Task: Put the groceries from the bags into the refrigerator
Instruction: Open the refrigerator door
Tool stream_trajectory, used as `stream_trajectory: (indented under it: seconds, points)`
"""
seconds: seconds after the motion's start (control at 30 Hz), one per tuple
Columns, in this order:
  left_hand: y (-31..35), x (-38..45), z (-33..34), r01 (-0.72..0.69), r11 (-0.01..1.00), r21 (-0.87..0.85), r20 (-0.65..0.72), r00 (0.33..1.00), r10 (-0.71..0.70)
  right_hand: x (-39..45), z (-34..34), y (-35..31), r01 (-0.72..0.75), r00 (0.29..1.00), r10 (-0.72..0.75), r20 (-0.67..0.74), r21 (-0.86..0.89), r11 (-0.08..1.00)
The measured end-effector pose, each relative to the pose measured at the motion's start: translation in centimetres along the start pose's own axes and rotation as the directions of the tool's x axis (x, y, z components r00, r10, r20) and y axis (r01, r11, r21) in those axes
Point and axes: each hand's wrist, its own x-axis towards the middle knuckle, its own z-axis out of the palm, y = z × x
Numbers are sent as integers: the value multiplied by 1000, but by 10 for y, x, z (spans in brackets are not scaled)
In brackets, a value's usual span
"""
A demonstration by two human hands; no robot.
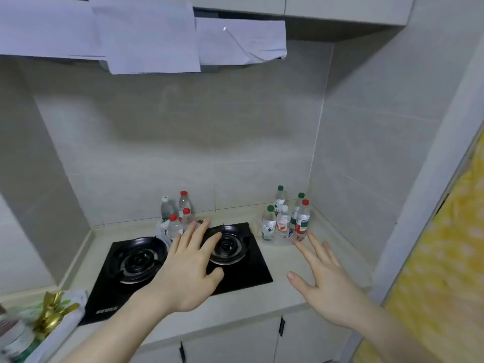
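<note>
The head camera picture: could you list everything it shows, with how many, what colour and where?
Left bottles: four, clear, red and white caps, behind the stove in a white bag.
Right bottles: five, clear, green, white and red caps, in the counter's right corner.
Stove: one, black, two burners, set into the counter.
Counter: one, beige, along the tiled wall.
Range hood: one, covered in white sheets, above the stove.
Gold-and-white bundle: one, at the lower left; contents unclear.
Yellow patterned cloth: one, at the right edge.
Left hand: open, fingers spread above the stove.
Right hand: open, fingertips near the right bottles.
</note>
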Motion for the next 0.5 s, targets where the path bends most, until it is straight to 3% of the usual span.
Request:
stream_trajectory:
  seconds: [0.5]
  points:
    - [17, 160, 70, 44, 998, -45, 146, 989, -37, 141, 4, 97, -59, 992, 54, 118, 38, 998]
